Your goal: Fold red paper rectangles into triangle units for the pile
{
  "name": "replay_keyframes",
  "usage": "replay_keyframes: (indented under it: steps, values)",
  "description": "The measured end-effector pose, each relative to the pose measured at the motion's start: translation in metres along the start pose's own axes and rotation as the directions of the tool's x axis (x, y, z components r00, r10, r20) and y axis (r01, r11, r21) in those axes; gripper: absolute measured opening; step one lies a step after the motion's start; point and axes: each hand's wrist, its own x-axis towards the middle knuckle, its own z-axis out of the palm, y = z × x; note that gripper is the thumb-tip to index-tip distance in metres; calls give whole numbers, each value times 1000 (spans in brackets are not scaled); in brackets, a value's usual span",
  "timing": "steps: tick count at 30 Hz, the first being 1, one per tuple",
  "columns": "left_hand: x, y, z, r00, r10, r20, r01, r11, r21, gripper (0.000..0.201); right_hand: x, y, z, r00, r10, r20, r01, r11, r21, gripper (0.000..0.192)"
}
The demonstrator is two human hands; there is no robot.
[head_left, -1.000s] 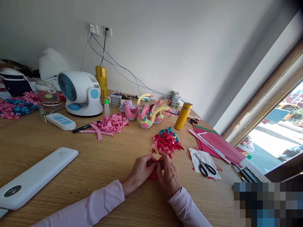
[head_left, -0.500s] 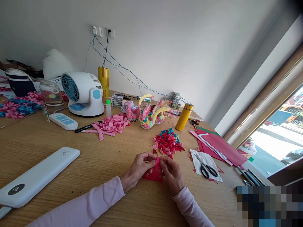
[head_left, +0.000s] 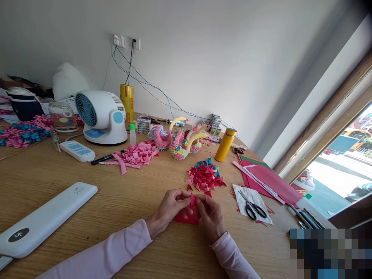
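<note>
Because so small a red piece presumably needed steadying from both sides, the left hand and right hand pinched it between them, above flat red paper, with folded triangles heaped just beyond, probably for easy reach.

A small red paper piece, narrow and folded, was held up on end, its finer creases too small to tell, flat red paper lay partly hidden below, on the wooden table.
</note>
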Motion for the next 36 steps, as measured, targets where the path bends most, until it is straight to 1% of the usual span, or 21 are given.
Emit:
replay_keyframes:
  steps: [3,5,10,12,14,16,21,23,25,27,29,32,36]
  values:
    - [2,-5,2,998,32,-50,-30,999,44,39,-1,0,1,999,-53,4,53,997,-59,31]
    - [1,-7,3,999,12,-45,-12,1000,-3,38,0,1,1,998,-55,-16,54,997,-57,31]
    - [-6,-5,2,992,-119,37,124,968,-220,34,0,2,0,997,-57,-45,54,996,-67,30]
    - [-7,-3,1,985,-167,52,175,947,-268,33,-1,1,-1,997,-66,-45,61,994,-93,29]
    - [-8,-2,1,980,-194,52,201,936,-290,33,-1,0,-1,996,-74,-43,69,991,-118,28]
    - [-8,-1,2,982,-188,31,189,942,-279,34,-2,-2,-1,996,-86,-38,80,988,-131,28]
    - [-7,-1,6,994,-89,-56,78,982,-171,38,-2,-3,1,993,-95,-65,86,988,-132,29]
    - [-8,-2,7,995,-88,-39,80,980,-184,37,-2,-2,1,991,-96,-95,82,987,-138,29]
    - [-8,-2,6,995,-100,20,102,970,-223,33,-1,-2,-1,987,-99,-125,80,986,-145,29]
    - [-9,-1,4,988,-127,89,147,954,-262,29,0,-2,-2,984,-98,-149,76,986,-146,29]
    - [-9,1,2,976,-177,126,206,938,-278,27,0,-1,-3,984,-86,-154,64,988,-143,29]
    - [-8,4,-1,967,-226,120,251,931,-265,28,0,-2,-3,989,-54,-134,36,991,-131,30]
    - [-8,4,-1,975,-198,100,215,954,-210,27,0,-4,0,993,-30,-114,19,995,-102,31]
